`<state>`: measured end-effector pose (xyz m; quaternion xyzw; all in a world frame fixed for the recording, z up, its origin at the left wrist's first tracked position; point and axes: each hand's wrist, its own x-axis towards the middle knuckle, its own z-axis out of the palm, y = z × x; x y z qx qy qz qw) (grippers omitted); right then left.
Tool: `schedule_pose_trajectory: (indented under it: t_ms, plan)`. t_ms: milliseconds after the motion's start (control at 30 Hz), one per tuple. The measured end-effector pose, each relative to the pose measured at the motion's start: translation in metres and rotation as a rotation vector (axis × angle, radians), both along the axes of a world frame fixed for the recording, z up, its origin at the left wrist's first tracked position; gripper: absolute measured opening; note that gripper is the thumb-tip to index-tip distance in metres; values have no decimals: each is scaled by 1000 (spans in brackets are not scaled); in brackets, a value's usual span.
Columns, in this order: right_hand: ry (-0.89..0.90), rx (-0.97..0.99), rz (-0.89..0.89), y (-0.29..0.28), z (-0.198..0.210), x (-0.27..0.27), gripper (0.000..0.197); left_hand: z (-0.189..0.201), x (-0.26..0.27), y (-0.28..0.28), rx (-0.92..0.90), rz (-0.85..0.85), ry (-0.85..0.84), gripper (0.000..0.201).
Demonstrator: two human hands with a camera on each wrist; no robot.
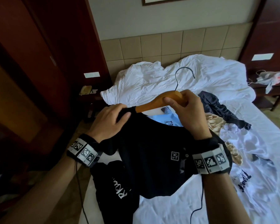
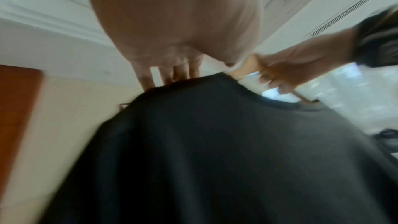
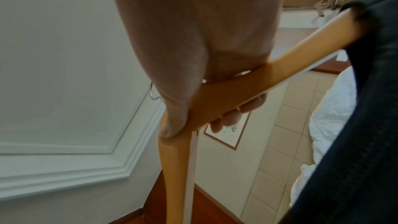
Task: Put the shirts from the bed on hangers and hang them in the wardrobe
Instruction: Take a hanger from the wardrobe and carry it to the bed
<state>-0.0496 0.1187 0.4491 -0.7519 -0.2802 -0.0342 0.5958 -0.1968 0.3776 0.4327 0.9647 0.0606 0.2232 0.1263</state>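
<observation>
Shirt [image 1: 152,152] collar, pinched by the left hand [image 1: 110,122], should stretch over the hanger [image 1: 160,101] arm while the right hand [image 1: 189,113], wrapped round its middle, holds level.

We are in a bedroom that looks like a hotel room. A bed [image 1: 200,199] with rumpled white sheets stands against a padded, tiled headboard [image 1: 168,46], with a framed picture [image 1: 168,1] on the wall above. Dark red-brown wooden panels [image 1: 39,46] flank the bed, and a telephone [image 1: 86,90] sits on the nightstand [image 1: 94,96] beside it. Loose clothes [image 1: 220,109] lie on the sheets. White ceiling moulding [image 3: 86,159] shows in the right wrist view.
</observation>
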Motion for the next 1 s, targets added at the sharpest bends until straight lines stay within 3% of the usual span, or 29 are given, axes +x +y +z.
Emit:
schedule_pose_trajectory:
  t_ms: [133, 400, 500, 633, 800, 1000]
  plan:
    - [-17, -22, 72, 17, 43, 0, 38, 29, 11, -15, 13, -116, -48, 42]
    - [-164, -20, 129, 73, 135, 7, 40, 96, 14, 15, 184, 47, -296, 37]
    - [-212, 11, 98, 98, 156, 6, 39, 116, 18, 28, 208, 151, -303, 36]
    - [-241, 40, 132, 141, 167, -10, 39, 121, 0, 42, 229, 362, -329, 46]
    - [-257, 60, 249, 183, 166, -43, 36, 114, -48, 67, 271, 484, -364, 28]
    - [-213, 64, 312, 232, 139, -104, 39, 105, -123, 113, 257, 448, -258, 20]
